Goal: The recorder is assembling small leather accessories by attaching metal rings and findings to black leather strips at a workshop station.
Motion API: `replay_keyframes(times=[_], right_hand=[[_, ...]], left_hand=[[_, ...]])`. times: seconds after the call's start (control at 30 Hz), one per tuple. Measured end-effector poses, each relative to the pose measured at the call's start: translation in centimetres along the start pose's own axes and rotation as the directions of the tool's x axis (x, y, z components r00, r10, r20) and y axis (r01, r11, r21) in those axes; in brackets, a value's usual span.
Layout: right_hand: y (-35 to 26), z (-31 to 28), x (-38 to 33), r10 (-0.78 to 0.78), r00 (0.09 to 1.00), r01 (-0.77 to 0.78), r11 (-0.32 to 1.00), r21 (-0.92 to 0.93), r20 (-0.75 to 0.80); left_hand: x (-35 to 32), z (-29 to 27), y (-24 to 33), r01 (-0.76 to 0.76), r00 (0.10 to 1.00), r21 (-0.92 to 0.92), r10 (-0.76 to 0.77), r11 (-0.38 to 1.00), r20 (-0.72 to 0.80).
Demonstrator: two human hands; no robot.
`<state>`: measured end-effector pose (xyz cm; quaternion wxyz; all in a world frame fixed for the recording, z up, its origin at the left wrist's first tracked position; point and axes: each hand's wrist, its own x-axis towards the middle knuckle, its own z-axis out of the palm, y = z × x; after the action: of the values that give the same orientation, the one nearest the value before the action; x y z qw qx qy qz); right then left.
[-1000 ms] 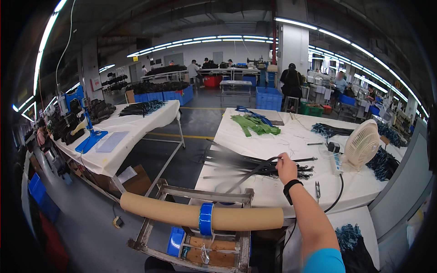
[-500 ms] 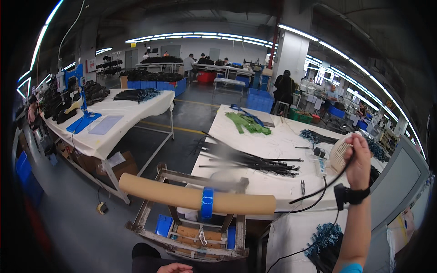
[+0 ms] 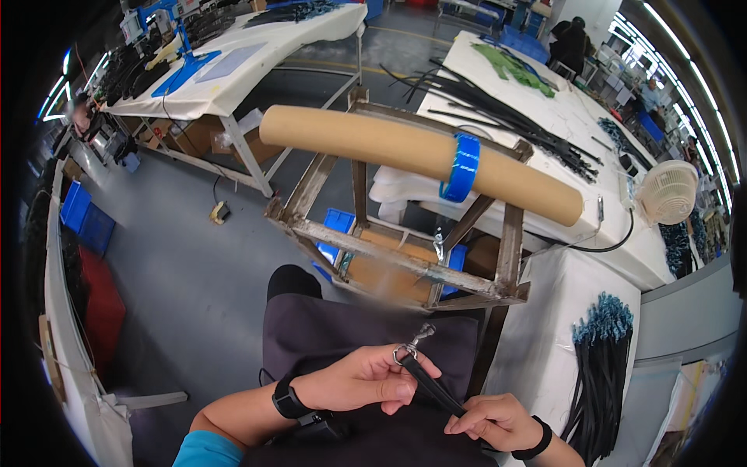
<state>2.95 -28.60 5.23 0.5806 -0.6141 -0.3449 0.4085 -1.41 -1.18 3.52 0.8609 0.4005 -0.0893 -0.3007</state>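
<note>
Above my dark-clothed lap, a black strap (image 3: 432, 387) runs slanting between my two hands. At its upper end sit a metal ring and a small metal snap hook (image 3: 423, 333). My left hand (image 3: 369, 380) is closed on the strap just below the ring, its thumb and fingers pinching. Lower and to the right, my right hand (image 3: 496, 420) grips the strap's other visible part, and the rest of it is hidden behind the fingers. Beyond my hands, a brown cardboard tube (image 3: 334, 144) lies across a worn metal frame (image 3: 389, 240), with a blue band (image 3: 464, 169) around the tube.
Many black straps with metal ends (image 3: 537, 134) lie on the white-covered table (image 3: 459, 66). A beige fan (image 3: 669, 192) stands at its right corner. Nearer, a bundle of black straps with blue ends (image 3: 603, 373) hangs over a white surface. Another table with a blue press (image 3: 187, 70) is at far left.
My right hand has come down from beside the fan, where it held up a black strap, to my lap. My left hand has joined it on a strap. The view has tilted down.
</note>
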Motion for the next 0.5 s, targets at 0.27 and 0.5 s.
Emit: replay_keyframes(times=[0.27, 0.5], right_hand=[[3.3, 0.4, 0.1, 0.162, 0.985, -0.164, 0.986, 0.027, 0.060], [5.6, 0.2, 1.4, 0.224, 0.970, -0.236, 0.961, 0.145, 0.093]], left_hand=[[-1.8, -0.4, -1.2, 0.029, 0.978, 0.222, 0.019, 0.975, -0.210], [-0.6, -0.7, -0.7, -0.077, 0.855, 0.734, 0.423, 0.675, -0.300]])
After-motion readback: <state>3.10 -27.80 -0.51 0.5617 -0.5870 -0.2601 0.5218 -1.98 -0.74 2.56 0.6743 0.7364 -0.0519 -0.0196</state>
